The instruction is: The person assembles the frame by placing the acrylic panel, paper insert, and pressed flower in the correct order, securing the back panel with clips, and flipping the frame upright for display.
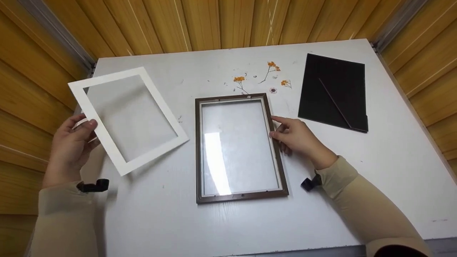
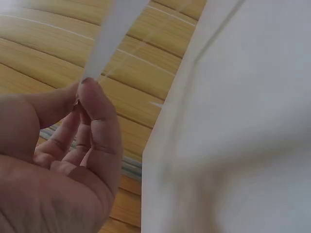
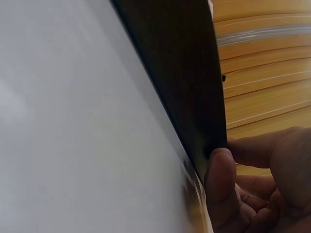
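Observation:
My left hand (image 1: 73, 146) pinches a white picture mat (image 1: 110, 144) by its left border, between thumb and fingers. The mat is tilted and held up over the left of the table; in the left wrist view the mat (image 2: 109, 41) shows almost edge-on above the fingertips (image 2: 91, 94). A brown picture frame (image 1: 242, 196) lies at the middle of the table, with a clear pane (image 1: 242, 150) inside it that reflects light. At its right side my right hand (image 1: 298, 139) grips the frame edge, thumb on the near face. The right wrist view shows the thumb (image 3: 222, 170) against the dark edge (image 3: 180, 68).
A black backing board (image 1: 334, 100) lies at the table's right rear, a thin dark stick (image 1: 335, 103) across it. Behind the frame are several orange dried flowers (image 1: 239, 79) and a small pale flower (image 1: 273, 90). Wooden slatted walls (image 1: 235, 25) border the white table (image 1: 160, 214).

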The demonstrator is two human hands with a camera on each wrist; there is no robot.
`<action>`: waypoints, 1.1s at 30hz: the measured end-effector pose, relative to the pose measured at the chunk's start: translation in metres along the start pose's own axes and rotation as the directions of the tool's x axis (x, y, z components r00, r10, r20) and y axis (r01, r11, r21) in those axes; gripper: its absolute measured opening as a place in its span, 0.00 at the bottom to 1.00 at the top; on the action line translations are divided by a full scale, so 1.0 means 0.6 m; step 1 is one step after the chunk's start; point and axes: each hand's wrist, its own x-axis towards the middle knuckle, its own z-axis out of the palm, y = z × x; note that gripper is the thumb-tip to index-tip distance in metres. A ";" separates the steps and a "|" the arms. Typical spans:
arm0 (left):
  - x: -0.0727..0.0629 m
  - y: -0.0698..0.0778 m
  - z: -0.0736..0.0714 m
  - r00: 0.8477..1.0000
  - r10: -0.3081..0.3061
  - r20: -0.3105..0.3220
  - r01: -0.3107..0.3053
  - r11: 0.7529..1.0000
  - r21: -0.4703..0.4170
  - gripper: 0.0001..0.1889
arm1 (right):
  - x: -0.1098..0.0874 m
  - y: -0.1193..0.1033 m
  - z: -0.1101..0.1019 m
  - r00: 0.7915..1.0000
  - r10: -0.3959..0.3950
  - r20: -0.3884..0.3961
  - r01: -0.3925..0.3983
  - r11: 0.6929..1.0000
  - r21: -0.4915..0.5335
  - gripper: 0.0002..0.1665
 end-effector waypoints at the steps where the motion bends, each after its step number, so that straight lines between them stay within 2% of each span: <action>1: -0.001 -0.001 0.006 1.000 0.024 -0.012 -0.025 0.999 -0.048 0.21 | 0.000 0.000 0.000 1.000 0.003 0.000 -0.003 1.000 0.001 0.40; 6: 0.001 -0.010 0.036 0.995 0.090 -0.044 -0.096 0.982 -0.163 0.20 | 0.001 -0.001 0.000 1.000 0.011 0.001 -0.011 1.000 -0.003 0.39; 10: 0.001 -0.019 0.061 0.992 0.127 -0.023 -0.129 0.968 -0.215 0.18 | 0.001 -0.003 -0.001 1.000 0.006 0.005 -0.006 1.000 -0.003 0.40; 12: -0.002 -0.025 0.077 0.989 0.147 0.002 -0.144 0.970 -0.196 0.19 | 0.000 -0.003 -0.001 1.000 0.008 0.005 -0.008 1.000 0.004 0.40; 16: -0.006 -0.036 0.112 0.983 0.172 0.064 -0.165 0.981 -0.102 0.22 | -0.001 -0.001 -0.002 1.000 0.012 0.003 -0.012 1.000 0.020 0.40; 23: -0.002 -0.052 0.186 0.967 0.160 0.199 -0.161 0.987 -0.009 0.18 | -0.005 0.006 0.001 1.000 0.021 0.000 -0.021 0.999 0.032 0.40; 28: 0.001 -0.072 0.235 0.961 0.120 0.250 -0.133 0.991 0.032 0.16 | -0.004 0.009 0.000 0.999 0.036 -0.008 -0.035 0.999 0.023 0.39; 33: -0.001 -0.099 0.263 0.949 0.045 0.312 -0.077 0.993 0.091 0.16 | -0.002 0.005 -0.001 1.000 0.023 -0.007 -0.023 0.999 0.024 0.39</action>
